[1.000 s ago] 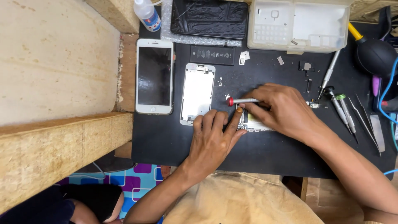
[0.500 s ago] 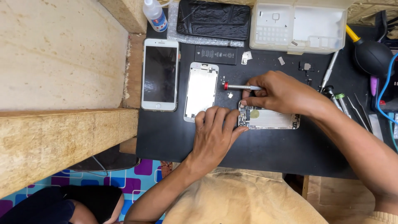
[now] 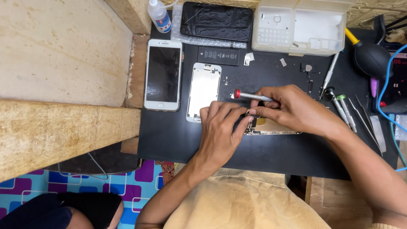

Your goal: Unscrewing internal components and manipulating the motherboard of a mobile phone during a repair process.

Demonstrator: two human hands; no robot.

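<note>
An opened gold phone body (image 3: 271, 127) lies on a black work mat (image 3: 178, 135). My left hand (image 3: 220, 129) presses on its left end, fingers spread over the edge. My right hand (image 3: 292, 108) lies over the phone body and grips a silver screwdriver with a red cap (image 3: 250, 96), held nearly level with the cap pointing left. Most of the phone body is hidden under both hands. A detached white screen frame (image 3: 204, 91) lies face down just left of my hands.
A white phone (image 3: 163, 74) lies at the mat's left edge, a black battery (image 3: 219, 55) and a cracked black screen (image 3: 216, 20) behind. A clear parts box (image 3: 301, 26), a small bottle (image 3: 160, 15), a black air blower (image 3: 371, 57), screwdrivers and tweezers (image 3: 345, 108) sit at right. Wooden beams (image 3: 63, 123) border the left.
The view has shifted so the mat sits further right. My right hand moved up and left a little with the screwdriver; my left hand stays on the phone body.
</note>
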